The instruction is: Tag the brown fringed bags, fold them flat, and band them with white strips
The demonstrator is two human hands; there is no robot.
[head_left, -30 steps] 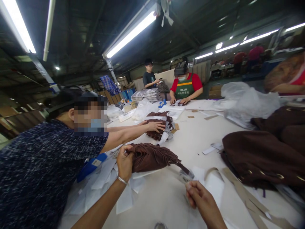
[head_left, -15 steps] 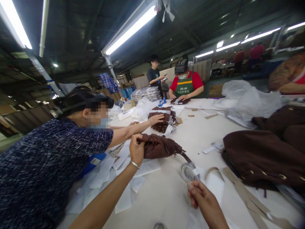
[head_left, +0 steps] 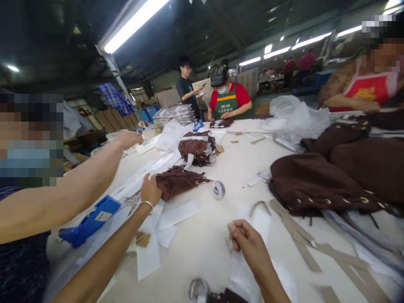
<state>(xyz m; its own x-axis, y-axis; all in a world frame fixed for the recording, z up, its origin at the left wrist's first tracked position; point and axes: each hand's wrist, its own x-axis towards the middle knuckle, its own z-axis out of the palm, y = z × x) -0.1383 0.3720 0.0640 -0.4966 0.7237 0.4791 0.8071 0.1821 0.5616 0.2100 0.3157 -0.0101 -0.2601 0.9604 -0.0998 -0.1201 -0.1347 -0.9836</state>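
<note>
Brown fringed bag (head_left: pixel 178 182) held by left fingers (head_left: pixel 153 185).

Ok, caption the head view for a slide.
A fringed brown item in the left hand's grip at a pale table strewn with paper.

Capitals on a green apron (head_left: pixel 224 112), far side
Pale Latin capitals, seemingly ending "LUN", stand above smaller Chinese characters too blurred to read surely. On the right, the red apron (head_left: pixel 355 93) bears a yellow motif, unreadable; near left, the blue dispenser (head_left: pixel 85 228) carries a white label (head_left: pixel 103 216), its print illegible.
</note>
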